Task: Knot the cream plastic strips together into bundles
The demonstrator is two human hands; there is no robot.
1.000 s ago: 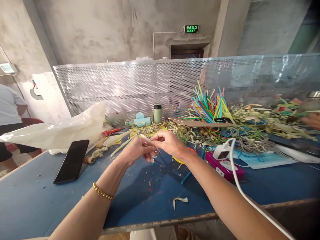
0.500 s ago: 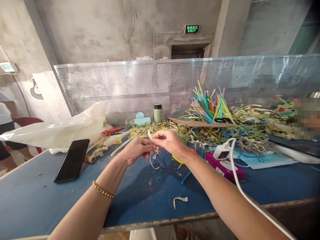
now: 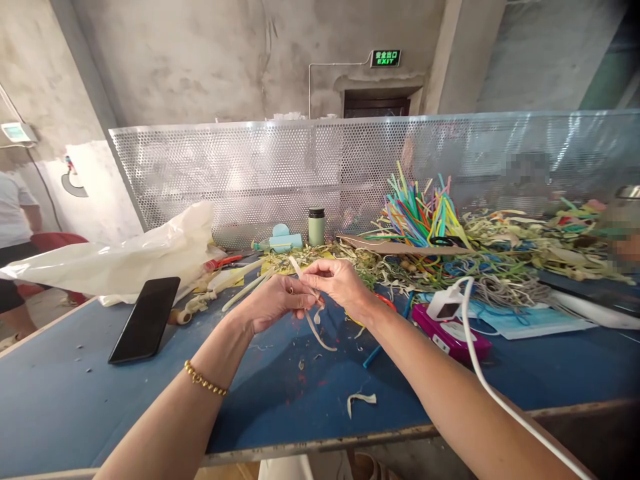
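Over the middle of the blue table (image 3: 165, 407), my left hand (image 3: 275, 303) and my right hand (image 3: 337, 283) meet with their fingertips pinched together. Both are closed on a thin whitish strip (image 3: 320, 339). One end of the strip sticks up above the fingers and the other curves down to the right below them. A small pale scrap hangs beside it near the fingertips. The stretch of strip between the fingers is hidden. Another curled white strip (image 3: 361, 400) lies on the table near the front edge.
A black phone (image 3: 145, 320) and a plastic bag (image 3: 165, 257) lie left. Behind my hands are a green bottle (image 3: 316, 228) and dried scraps. To the right are colourful strips (image 3: 420, 207), a purple box (image 3: 453, 333) with a white cable, and a blue mask (image 3: 535, 319). A person (image 3: 17, 220) stands far left.
The strip's lower end has swung out to the right and shows longer, and its upper end leans further left. My hands have barely shifted. The person at far left has moved.
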